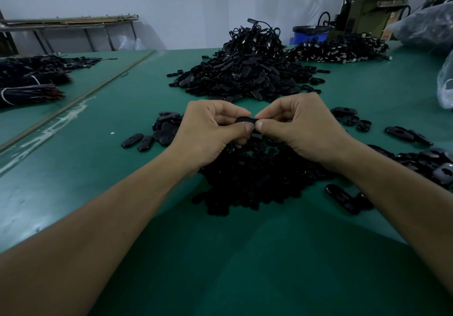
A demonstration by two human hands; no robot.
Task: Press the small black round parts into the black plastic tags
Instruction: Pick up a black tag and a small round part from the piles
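Here, the left grip point(210, 129) and right grip point(294, 129) both pinch one black oval plastic tag point(246, 119) above the heap of small black round parts point(257, 181); best to squeeze squarely, keeping it level.

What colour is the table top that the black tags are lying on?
Dark green; the table top shows plainly in the head view.

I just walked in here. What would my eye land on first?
Two bare hands meet mid-table: the left hand and right hand pinch one small black tag between thumbs and fingers. Behind them a tall heap of black parts rises on the green table, and a darker pile spreads under the wrists.
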